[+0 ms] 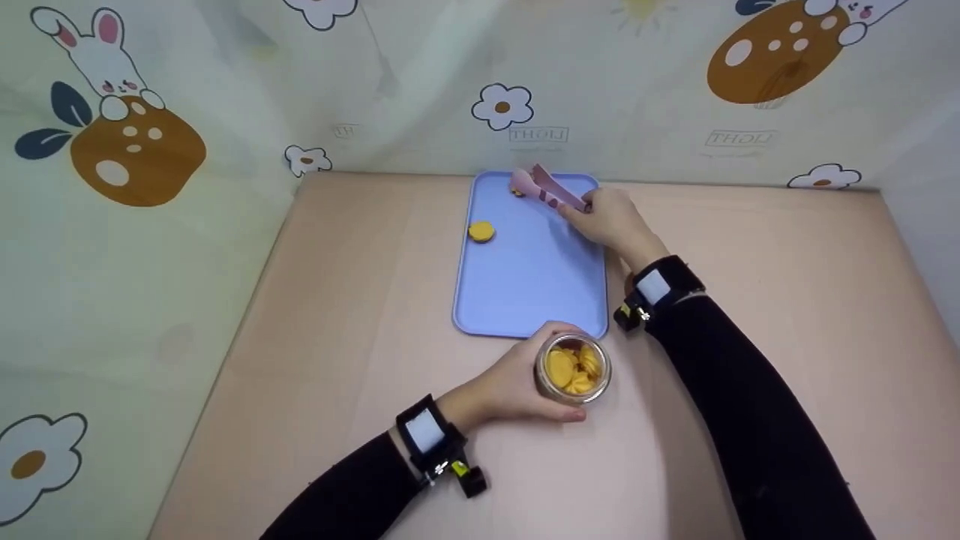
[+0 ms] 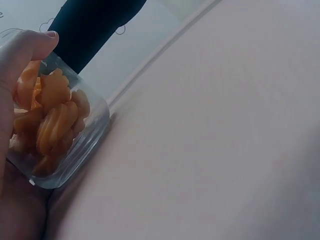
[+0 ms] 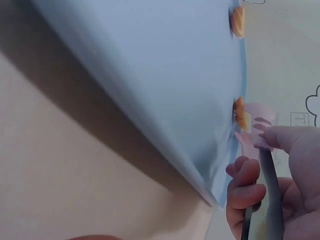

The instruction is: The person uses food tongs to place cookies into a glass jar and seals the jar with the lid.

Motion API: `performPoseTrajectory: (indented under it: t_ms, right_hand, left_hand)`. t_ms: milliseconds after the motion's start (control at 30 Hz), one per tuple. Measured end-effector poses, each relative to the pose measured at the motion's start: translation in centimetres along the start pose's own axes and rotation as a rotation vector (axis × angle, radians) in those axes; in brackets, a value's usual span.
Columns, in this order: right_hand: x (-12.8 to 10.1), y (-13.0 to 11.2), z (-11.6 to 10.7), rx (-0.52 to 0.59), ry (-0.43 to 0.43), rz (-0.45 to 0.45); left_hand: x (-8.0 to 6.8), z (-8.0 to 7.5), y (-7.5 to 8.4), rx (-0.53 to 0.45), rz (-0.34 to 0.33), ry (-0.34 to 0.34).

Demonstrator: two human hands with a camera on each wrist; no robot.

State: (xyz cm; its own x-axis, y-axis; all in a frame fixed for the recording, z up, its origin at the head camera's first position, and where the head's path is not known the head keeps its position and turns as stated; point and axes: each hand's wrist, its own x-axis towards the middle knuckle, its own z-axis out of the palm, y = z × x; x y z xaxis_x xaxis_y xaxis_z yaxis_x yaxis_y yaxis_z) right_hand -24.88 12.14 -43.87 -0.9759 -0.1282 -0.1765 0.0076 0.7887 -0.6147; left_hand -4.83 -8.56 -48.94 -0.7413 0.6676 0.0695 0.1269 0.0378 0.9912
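Note:
My right hand [image 1: 611,221] holds pink tongs [image 1: 553,193] over the far end of a blue tray [image 1: 525,292]. At the tongs' tips, near the tray's far left corner, is a small yellow cookie [image 3: 240,112], partly covered by them in the head view. Whether the tips touch it I cannot tell. Another yellow cookie [image 1: 481,231] lies by the tray's left edge. My left hand [image 1: 506,384] grips a clear jar [image 2: 95,132], its thumb and fingers round the side. The jar has no lid on and contains several ridged yellow cookies [image 1: 574,371]. It stands just in front of the tray's near right corner.
A pale wooden-looking table [image 1: 360,300] lies under everything. Behind it hangs a patterned cloth [image 1: 420,97], close to the tray's far edge. Both wrists wear black straps with small cameras [image 1: 472,480].

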Motion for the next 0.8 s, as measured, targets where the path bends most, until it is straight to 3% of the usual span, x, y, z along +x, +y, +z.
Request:
performPoseTrajectory:
  t_ms: [433,800]
  right_hand:
    - [-0.27,0.03,0.07,-0.038,0.007,-0.071]
    - [-0.90,0.63,-0.63,-0.062,0.019,-0.111]
  left_hand:
    - [-0.02,-0.02,0.08,0.004,-0.014,0.001]
    - [0.12,-0.11,0.06,0.021,0.027,-0.002]
